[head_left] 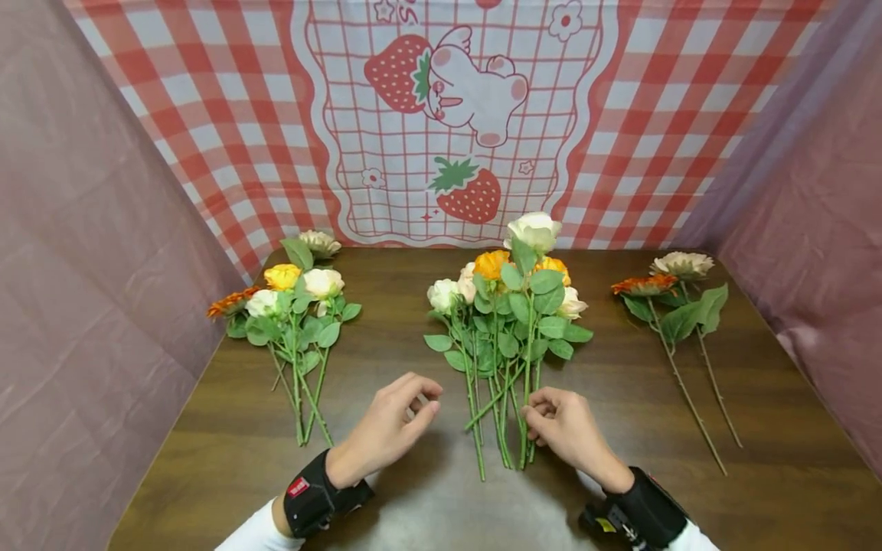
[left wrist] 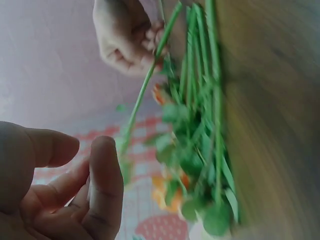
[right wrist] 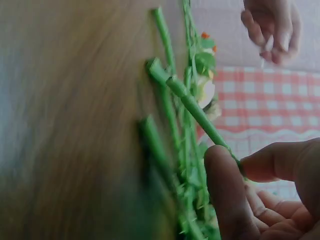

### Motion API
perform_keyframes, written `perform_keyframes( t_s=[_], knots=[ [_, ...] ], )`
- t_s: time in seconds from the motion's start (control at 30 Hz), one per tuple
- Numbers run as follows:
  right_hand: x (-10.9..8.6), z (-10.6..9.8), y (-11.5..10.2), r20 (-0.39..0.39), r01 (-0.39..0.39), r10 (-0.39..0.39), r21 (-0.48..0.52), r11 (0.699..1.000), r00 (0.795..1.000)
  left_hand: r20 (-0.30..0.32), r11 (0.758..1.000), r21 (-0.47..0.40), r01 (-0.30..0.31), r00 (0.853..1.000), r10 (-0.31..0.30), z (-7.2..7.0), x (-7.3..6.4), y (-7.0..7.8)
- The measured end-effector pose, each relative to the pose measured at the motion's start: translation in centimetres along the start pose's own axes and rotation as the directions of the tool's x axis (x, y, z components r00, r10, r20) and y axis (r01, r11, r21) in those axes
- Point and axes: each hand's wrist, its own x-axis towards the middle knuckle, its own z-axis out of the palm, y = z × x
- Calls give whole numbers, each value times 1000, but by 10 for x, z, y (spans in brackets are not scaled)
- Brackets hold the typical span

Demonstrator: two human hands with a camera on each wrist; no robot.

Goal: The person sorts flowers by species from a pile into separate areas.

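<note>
Between thumb and fingers my right hand (head_left: 568,428) pinches the lower stem of a white rose (head_left: 534,232), held over the middle bunch. In the right wrist view the cut end of its green stem (right wrist: 200,116) sticks out past the fingertips. Beneath lie roses of the middle bunch: an orange rose (head_left: 491,265), a white rose (head_left: 443,295) and a cream rose (head_left: 571,304), their stems crossing toward me. To the left of these stems my left hand (head_left: 393,419) hovers with loosely curved fingers, holding nothing; the left wrist view shows its thumb and fingertips apart.
At the left lies another bunch with a yellow rose (head_left: 282,276), a cream rose (head_left: 323,283) and an orange flower (head_left: 233,301). On the right are an orange flower (head_left: 645,285) and a pale flower (head_left: 682,265) on long stems. A checked cloth (head_left: 234,115) hangs behind the wooden table (head_left: 227,474).
</note>
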Motion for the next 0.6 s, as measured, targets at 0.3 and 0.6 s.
perform_keyframes(
  t_s=[0.3, 0.6],
  knots=[
    [13, -5, 20, 71, -100, 101, -10, 995, 992, -107, 988, 131, 79, 992, -65, -28, -16, -21],
    [11, -10, 16, 56, -119, 124, -94, 988, 991, -210, 844, 398, 359, 931, -298, -71, -25, -50]
  ],
)
